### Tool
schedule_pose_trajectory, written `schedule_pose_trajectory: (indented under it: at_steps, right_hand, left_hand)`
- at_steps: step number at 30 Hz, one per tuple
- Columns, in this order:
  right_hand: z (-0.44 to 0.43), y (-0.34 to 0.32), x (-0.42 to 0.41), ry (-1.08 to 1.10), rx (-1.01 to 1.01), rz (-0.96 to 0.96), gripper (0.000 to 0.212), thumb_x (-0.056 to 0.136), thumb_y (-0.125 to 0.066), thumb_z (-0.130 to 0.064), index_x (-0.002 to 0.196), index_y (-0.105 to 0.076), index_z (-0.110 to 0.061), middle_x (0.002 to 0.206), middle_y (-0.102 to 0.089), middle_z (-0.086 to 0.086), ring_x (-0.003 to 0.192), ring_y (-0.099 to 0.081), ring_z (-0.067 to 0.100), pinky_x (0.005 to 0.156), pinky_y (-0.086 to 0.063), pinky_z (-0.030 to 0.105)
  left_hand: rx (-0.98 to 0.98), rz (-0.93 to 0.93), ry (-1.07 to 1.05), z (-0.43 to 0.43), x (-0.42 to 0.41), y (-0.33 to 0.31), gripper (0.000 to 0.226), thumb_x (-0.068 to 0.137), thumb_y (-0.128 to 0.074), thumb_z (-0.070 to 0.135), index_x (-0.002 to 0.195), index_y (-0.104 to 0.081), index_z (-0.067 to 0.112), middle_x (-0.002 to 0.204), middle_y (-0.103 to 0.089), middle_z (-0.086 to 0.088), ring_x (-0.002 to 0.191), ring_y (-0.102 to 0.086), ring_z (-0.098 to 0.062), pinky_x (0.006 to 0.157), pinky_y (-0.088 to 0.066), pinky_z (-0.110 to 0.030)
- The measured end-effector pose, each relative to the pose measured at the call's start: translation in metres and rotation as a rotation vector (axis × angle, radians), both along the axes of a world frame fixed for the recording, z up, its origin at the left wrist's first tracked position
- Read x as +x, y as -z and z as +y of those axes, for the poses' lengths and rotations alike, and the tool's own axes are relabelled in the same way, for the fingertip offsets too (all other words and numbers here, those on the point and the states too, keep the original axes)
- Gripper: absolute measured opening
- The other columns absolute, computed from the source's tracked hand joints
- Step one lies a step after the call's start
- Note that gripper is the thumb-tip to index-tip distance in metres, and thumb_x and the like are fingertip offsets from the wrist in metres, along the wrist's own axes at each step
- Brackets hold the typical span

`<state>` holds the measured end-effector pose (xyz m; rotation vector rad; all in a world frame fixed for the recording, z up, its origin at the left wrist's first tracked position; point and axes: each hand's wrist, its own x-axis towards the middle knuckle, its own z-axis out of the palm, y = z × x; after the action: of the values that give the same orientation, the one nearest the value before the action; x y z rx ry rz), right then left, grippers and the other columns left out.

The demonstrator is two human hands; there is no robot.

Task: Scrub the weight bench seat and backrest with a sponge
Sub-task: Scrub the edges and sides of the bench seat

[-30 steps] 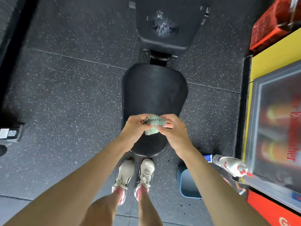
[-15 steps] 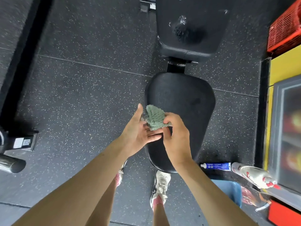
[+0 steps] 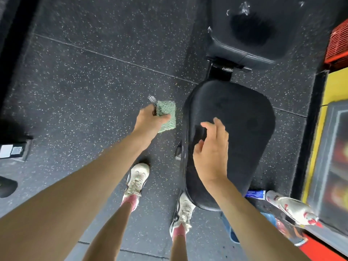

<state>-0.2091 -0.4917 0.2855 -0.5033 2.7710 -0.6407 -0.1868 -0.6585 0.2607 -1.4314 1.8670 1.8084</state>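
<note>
The left hand point(image 3: 148, 120) grips the green sponge point(image 3: 167, 112) over the speckled floor point(image 3: 84, 81), just beside the left edge of the black seat point(image 3: 244, 132). The right hand point(image 3: 211, 149) holds nothing, its fingers loose and spread over the seat. Past the seat is the backrest point(image 3: 263, 40), with a dark patch and white spots.

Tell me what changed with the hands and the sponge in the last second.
The right hand let go of the fluffy green sponge and now hangs open over the black padded bench seat. The left hand alone grips the sponge and has carried it left, off the seat, above the speckled rubber floor. Unchanged: the seat and the black backrest stay put, and the sponge touches neither.
</note>
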Motion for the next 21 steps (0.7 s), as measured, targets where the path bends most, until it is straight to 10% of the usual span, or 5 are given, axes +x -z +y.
schedule_pose_trajectory:
  at_steps: [5, 21]
  right_hand:
    - [-0.003, -0.004, -0.05, -0.195, 0.259, -0.039, 0.07, 0.086, -0.067, -0.015, 0.146, -0.029, -0.014, 0.158, -0.012, 0.012, 0.14, -0.021, 0.031, 0.112, -0.027, 0.043]
    - [-0.04, -0.006, -0.121, -0.174, 0.516, -0.294, 0.115, 0.071, -0.081, -0.038, 0.152, 0.001, -0.03, 0.159, 0.009, 0.01, 0.146, 0.005, 0.028, 0.115, -0.016, 0.045]
  left_hand:
    - [-0.435, 0.027, 0.143, 0.019, -0.024, 0.018, 0.019, 0.087, -0.054, 0.005, 0.075, -0.04, 0.009, 0.077, -0.047, -0.005, 0.062, -0.042, -0.02, 0.051, -0.029, -0.028]
    - [-0.459, 0.22, 0.004, 0.051, -0.024, 0.044, 0.039, 0.081, -0.051, -0.006, 0.113, -0.066, 0.012, 0.089, -0.051, -0.004, 0.067, -0.053, -0.025, 0.059, -0.045, -0.034]
